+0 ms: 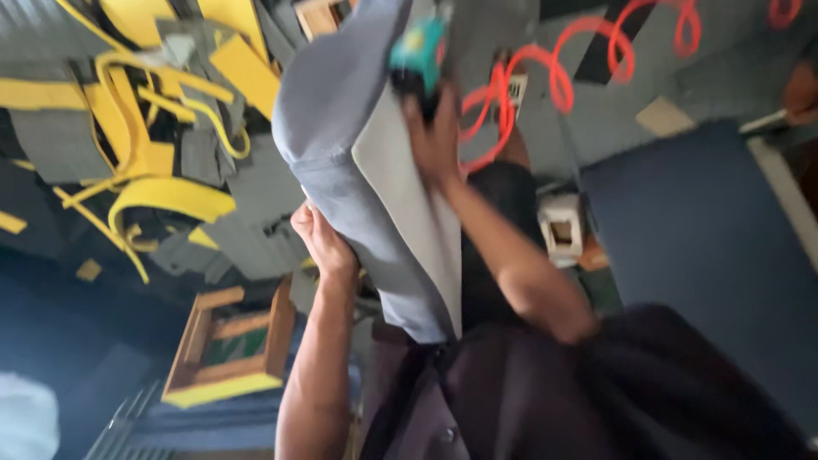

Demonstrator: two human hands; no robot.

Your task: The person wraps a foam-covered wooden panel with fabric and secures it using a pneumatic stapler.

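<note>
A large grey upholstered cushion panel (341, 128) is held up in front of me, its paler underside (400, 196) turned to the right. My left hand (322, 243) grips its lower left edge. My right hand (434, 136) is on the upper right side of the panel and is closed around a teal and black air tool (415, 51). An orange coiled hose (554, 68) runs away from the tool to the upper right. The view is blurred.
Yellow foam and grey fabric offcuts (162, 128) lie heaped at the left. A small wooden frame with a yellow edge (226, 345) stands at lower left. A dark blue padded surface (699, 230) fills the right. My dark clothing (528, 392) is at the bottom.
</note>
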